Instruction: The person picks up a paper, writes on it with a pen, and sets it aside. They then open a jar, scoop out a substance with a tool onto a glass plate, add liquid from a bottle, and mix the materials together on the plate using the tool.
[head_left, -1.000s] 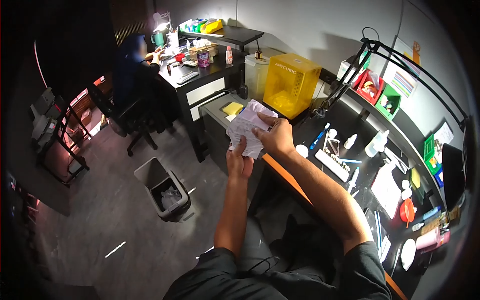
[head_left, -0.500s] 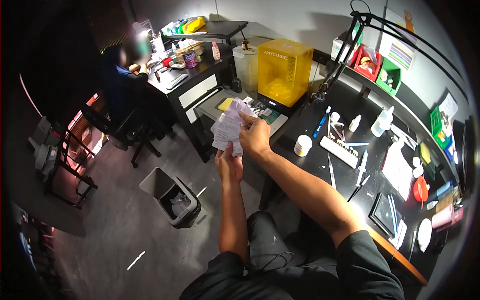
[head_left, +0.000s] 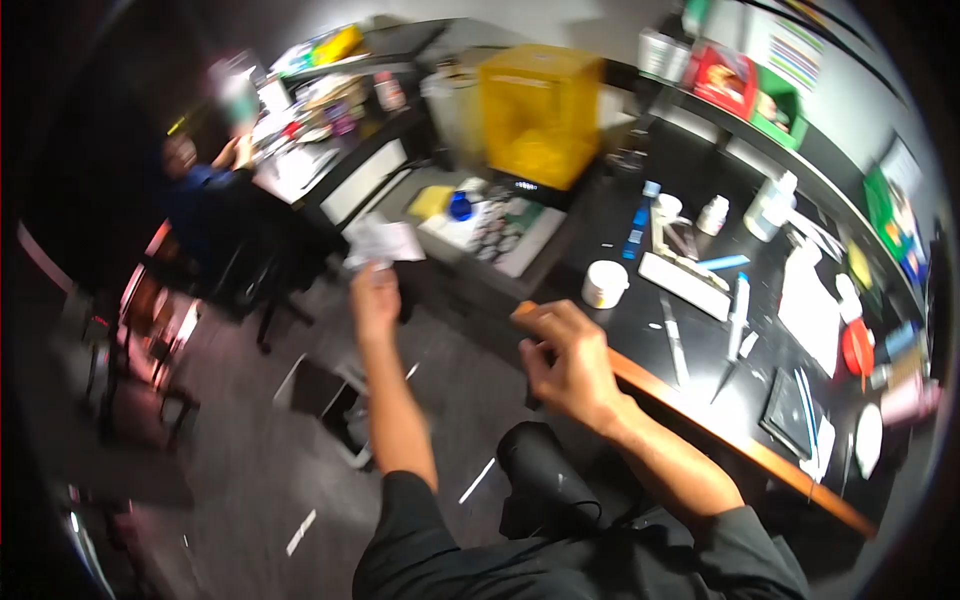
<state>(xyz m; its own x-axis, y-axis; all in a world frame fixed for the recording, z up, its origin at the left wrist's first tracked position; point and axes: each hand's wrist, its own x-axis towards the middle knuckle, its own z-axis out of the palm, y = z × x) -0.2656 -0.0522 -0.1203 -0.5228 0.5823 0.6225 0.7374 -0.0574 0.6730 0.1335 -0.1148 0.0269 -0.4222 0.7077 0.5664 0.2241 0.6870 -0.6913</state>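
Observation:
My left hand (head_left: 376, 295) is closed on a crumpled white paper (head_left: 382, 243), held out over the floor on the left; motion blurs both. Apart from the paper, my right hand (head_left: 572, 365) hovers by the wooden front edge of the black desk (head_left: 690, 400). Its fingers are bent, with a gap between thumb and forefinger, and nothing shows in them. Nearest to it on the desk stands a white tub (head_left: 605, 285). Below my left forearm, partly behind it, is a grey waste bin (head_left: 318, 388) with a raised lid.
A yellow-covered machine (head_left: 540, 115) stands at the back, beside a low surface with a blue round object (head_left: 460, 206). A white rack (head_left: 684, 286), a bottle (head_left: 769, 207) and pens lie on the desk. A seated person (head_left: 215, 210) works at the left desk.
My right hand has let go of the paper and moved right and down towards the desk edge. My left hand has carried the paper leftwards. The view has shifted.

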